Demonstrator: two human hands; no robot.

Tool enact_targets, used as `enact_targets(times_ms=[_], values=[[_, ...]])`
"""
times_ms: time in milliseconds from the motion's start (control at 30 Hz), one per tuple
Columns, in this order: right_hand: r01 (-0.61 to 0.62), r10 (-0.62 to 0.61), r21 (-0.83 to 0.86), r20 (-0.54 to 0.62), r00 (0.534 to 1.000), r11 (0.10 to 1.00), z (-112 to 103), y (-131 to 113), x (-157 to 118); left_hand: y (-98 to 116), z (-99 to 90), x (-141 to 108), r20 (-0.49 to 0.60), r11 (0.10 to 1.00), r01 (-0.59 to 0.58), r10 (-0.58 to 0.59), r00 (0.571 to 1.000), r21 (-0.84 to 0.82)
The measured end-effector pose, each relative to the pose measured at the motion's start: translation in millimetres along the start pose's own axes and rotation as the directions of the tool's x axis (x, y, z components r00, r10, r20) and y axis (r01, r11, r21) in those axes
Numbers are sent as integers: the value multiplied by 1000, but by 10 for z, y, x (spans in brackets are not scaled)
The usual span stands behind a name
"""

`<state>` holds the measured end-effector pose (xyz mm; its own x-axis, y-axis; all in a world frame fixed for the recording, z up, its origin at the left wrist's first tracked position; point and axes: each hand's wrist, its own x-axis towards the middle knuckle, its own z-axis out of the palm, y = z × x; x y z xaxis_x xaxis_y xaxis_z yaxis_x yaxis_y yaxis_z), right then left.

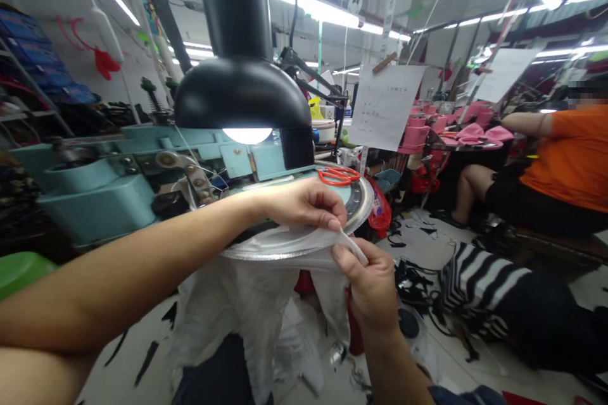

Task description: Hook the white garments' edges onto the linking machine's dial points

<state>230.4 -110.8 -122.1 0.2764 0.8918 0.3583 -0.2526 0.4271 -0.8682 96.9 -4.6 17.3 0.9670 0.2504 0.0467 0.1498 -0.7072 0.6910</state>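
Note:
White fabric (pixel 285 242) lies over the toothed metal rim (pixel 270 255) of a round machine dial and hangs down below it. With thumb and fingers, my left hand (pixel 311 204) pinches the fabric's edge at the right part of the rim. Just right of it, my right hand (pixel 368 269) grips the same edge, a thick folded strip showing between its thumb and fingers. Orange-handled scissors (pixel 338 176) rest on top of the dial behind my left hand. A black lamp (pixel 242 92) shines from right above the dial.
Teal machine parts (pixel 97 202) stand to the left. At the right, a person in an orange top (pixel 565 152) sits by a table with pink pieces (pixel 479 133). Dark scraps and a striped black-and-white cloth (pixel 479 285) lie on the floor.

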Motion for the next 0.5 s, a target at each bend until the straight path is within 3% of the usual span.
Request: enact_targets(times_ms=[67,167,233,433,500], values=[[141,-147,-121,-40,988,983,-28,-17,0,50,-49,-32,14,997,-29,28,1000,70],[373,-408,-347,-31,912,860,-42,-51,-21,157,-111,-79,87,983,-100,88,992,154],[438,-486,-434,2,874,787,-27,-72,-26,226,-107,-88,106,978,-102,84,991,181],[350,-413,-453,-46,910,820,-25,-186,38,290,106,9,-49,962,122,-113,992,245],[308,-372,-466,-51,927,830,-122,-224,76,278,148,50,-57,963,134,-124,991,232]])
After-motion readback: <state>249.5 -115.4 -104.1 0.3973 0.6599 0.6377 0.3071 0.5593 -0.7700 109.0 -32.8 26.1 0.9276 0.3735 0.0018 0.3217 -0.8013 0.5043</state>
